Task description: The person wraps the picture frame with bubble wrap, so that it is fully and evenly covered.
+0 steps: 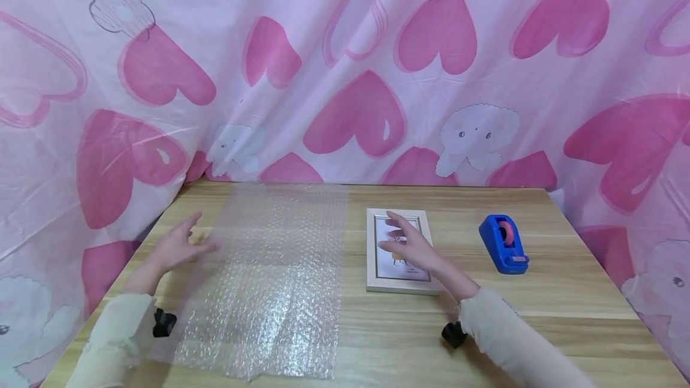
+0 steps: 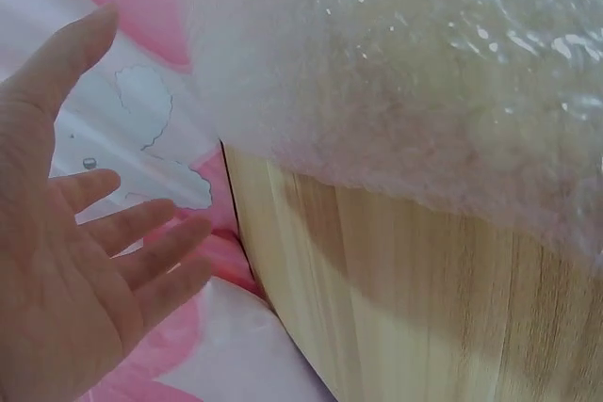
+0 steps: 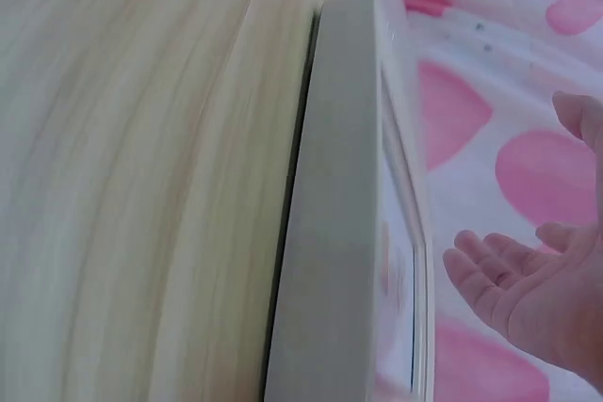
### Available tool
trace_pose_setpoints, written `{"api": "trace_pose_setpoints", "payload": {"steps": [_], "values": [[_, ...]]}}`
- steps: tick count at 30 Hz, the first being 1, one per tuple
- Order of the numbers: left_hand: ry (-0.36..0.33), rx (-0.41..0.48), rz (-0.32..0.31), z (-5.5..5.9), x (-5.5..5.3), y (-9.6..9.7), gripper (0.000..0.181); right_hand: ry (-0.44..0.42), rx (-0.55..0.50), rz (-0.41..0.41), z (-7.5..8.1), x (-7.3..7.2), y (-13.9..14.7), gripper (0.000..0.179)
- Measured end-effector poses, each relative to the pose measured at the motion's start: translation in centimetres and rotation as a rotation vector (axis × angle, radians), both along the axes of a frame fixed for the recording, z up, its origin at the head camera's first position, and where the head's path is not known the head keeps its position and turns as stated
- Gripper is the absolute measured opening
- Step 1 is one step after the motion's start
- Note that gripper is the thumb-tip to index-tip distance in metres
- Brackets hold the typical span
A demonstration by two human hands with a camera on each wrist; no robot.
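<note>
A clear sheet of bubble wrap [image 1: 275,280] lies spread on the left half of the table, and its edge also shows in the left wrist view. By its left edge, my left hand [image 1: 175,247] hovers with fingers spread and nothing in it. A picture frame [image 1: 371,256] with a pale border and a small printed picture lies face up right of the wrap. Above it is my right hand [image 1: 412,247], fingers loosely extended, holding nothing and hiding part of the picture. In the right wrist view the side of the picture frame [image 3: 330,214] stands large beside the hand.
A blue tape dispenser [image 1: 501,247] with a pink roll sits at the right of the wooden table [image 1: 566,292]. Behind and around the table hangs a pink curtain [image 1: 334,100] with hearts. Small black objects show beside both wrists.
</note>
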State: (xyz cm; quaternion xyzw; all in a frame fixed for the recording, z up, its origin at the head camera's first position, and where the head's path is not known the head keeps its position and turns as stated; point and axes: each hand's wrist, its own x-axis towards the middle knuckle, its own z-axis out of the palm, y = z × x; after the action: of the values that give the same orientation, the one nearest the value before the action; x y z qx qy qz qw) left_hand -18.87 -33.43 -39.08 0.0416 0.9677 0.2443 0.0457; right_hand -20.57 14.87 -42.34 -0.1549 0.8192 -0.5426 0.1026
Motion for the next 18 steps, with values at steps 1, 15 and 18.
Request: {"api": "trace_pose_setpoints", "payload": {"steps": [1, 15, 18], "values": [[-0.007, 0.009, -0.004, -0.1, 0.0, -0.1, 0.097, -0.021, -0.011, -0.002, 0.1, 0.0, -0.5, 0.077], [-0.088, 0.129, -0.005, -0.8, -0.1, -0.3, 0.091, -0.150, -0.051, 0.037, -0.7, 1.3, -7.3, 0.079], [-0.090, 0.084, -0.005, -1.0, -0.3, -0.4, 0.089, -0.165, -0.039, 0.028, -1.1, 1.5, -8.4, 0.080]]}}
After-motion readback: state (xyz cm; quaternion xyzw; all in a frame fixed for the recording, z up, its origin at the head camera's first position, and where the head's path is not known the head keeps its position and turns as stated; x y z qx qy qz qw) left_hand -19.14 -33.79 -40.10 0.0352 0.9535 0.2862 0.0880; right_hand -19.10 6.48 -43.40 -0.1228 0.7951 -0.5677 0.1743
